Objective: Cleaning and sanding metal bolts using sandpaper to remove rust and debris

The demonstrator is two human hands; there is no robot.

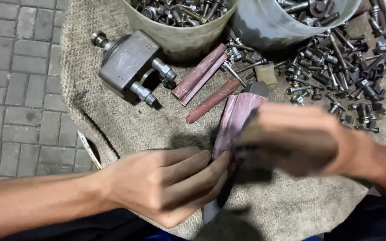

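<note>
1. Far left on the beige cloth (112,116): grey metal block (126,62) with threaded fittings, well apart from both hands, untouched.
2. Near left: left hand (166,183), palm down, forearm coming in from the left edge, fingers (202,172) pinched together on the lower edge of the reddish abrasive sheet (235,120).
3. Best kept flat and taut here, pinch firm, so the sheet does not crumple under the rubbing.
4. Centre, farther back: rolled reddish strips (202,73) beside two buckets (179,27) full of bolts.
5. Right: right hand (291,138), motion-blurred, wrist entering from the right, closed over the sheet; whether around a part inside, cannot tell.
6. Short, even strokes advisable, pressure steady.
7. Far right: loose bolts (336,71) scattered.
</note>
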